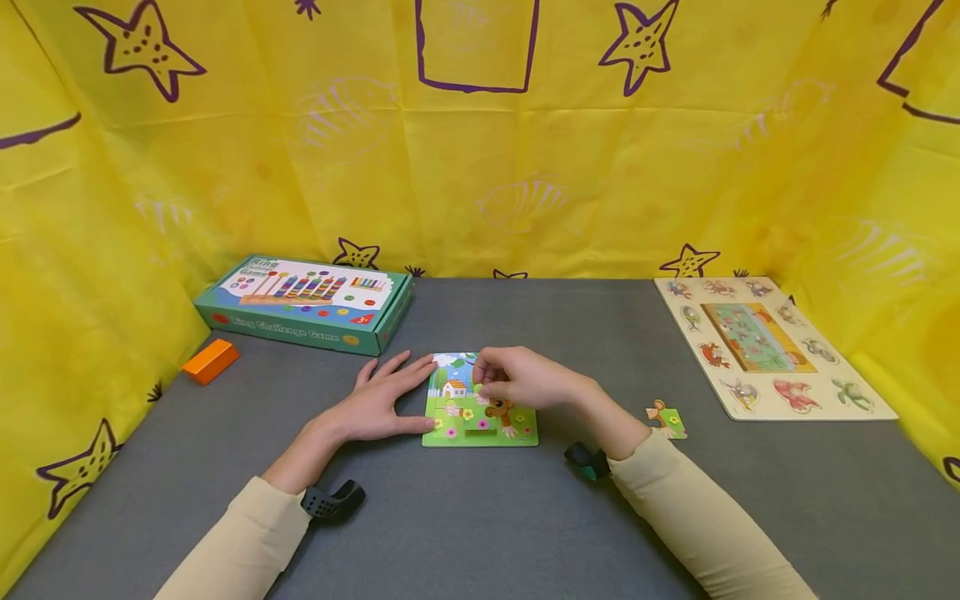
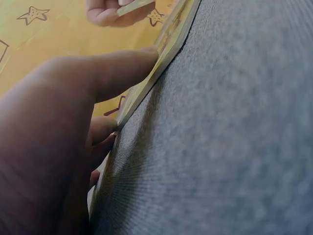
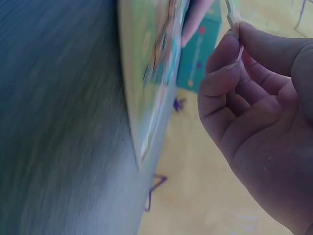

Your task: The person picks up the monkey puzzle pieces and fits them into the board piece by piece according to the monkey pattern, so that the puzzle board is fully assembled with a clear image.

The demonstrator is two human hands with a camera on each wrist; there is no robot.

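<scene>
A green jigsaw board [image 1: 491, 440], printed with a house, flowers and a brown animal, lies flat in front of me. My left hand [image 1: 382, 406] rests at its left side, fingers spread and fairly straight. In the left wrist view the thumb [image 2: 129, 71] touches the board's near edge. Above the board, my right hand [image 1: 536, 379] pinches a thin puzzle piece [image 3: 233, 18] between thumb and fingertips; the hand hides part of the picture. Another puzzle piece [image 1: 669, 420], showing a brown ear and green ground, lies on the table near the right forearm.
At the back left is a green Ring Challenge Game box [image 1: 300, 304], with an orange block [image 1: 212, 362] in front of it. A sea-animal peg board [image 1: 772, 354] lies at the right. Yellow patterned cloth [image 1: 480, 167] rises behind the grey table [image 1: 465, 533].
</scene>
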